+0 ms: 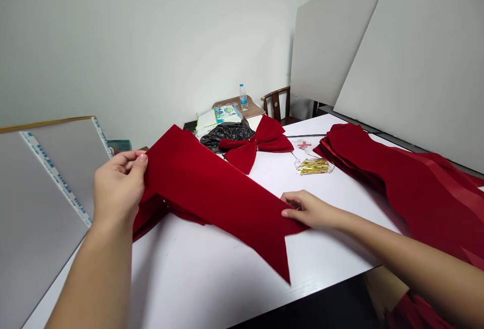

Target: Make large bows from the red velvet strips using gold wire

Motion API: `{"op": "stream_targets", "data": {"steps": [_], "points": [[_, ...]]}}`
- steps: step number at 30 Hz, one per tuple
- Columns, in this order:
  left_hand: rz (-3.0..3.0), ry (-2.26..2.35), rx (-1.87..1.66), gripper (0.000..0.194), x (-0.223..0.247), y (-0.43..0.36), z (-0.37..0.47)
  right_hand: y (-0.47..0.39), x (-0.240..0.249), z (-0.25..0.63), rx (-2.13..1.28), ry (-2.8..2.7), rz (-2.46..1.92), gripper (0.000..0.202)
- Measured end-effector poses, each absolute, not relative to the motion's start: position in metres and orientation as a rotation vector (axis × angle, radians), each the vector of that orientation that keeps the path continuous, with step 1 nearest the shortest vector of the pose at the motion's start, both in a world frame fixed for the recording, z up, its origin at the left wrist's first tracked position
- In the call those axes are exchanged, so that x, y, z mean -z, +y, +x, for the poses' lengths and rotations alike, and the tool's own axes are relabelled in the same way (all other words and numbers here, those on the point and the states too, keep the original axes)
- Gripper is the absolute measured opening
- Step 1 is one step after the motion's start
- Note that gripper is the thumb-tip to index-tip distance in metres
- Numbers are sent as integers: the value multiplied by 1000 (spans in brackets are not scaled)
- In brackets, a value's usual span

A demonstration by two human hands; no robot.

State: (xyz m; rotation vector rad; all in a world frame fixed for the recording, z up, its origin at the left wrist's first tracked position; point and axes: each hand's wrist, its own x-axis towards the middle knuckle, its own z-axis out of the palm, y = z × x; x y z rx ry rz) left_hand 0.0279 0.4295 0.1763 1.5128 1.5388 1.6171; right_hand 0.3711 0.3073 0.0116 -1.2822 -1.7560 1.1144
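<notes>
A long red fabric piece (219,193) with a notched end stretches between my hands above the white table (212,278). My left hand (120,182) pinches its left edge between thumb and fingers. Near the notched end, my right hand (304,209) grips the upper edge. More red fabric lies beneath the piece at the left, partly hidden by it. Behind the held piece sits a red bow (257,143), and to the bow's right is a bundle of gold ties (314,166).
Stacked red fabric strips (408,182) cover the table's right side. A black plastic bag (227,134), a water bottle (243,98) and a wooden chair (278,107) are at the back. Large pale panels (419,51) lean at the right; another board (41,208) stands at the left.
</notes>
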Motion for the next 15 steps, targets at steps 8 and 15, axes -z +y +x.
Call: {"op": "stream_targets", "data": {"steps": [8, 15], "points": [[1301, 1515, -1337, 18, -131, 447, -15, 354, -35, 414, -836, -1544, -1480, 38], [1394, 1580, -1507, 12, -75, 456, -13, 372, -21, 416, -775, -1552, -1444, 42]]}}
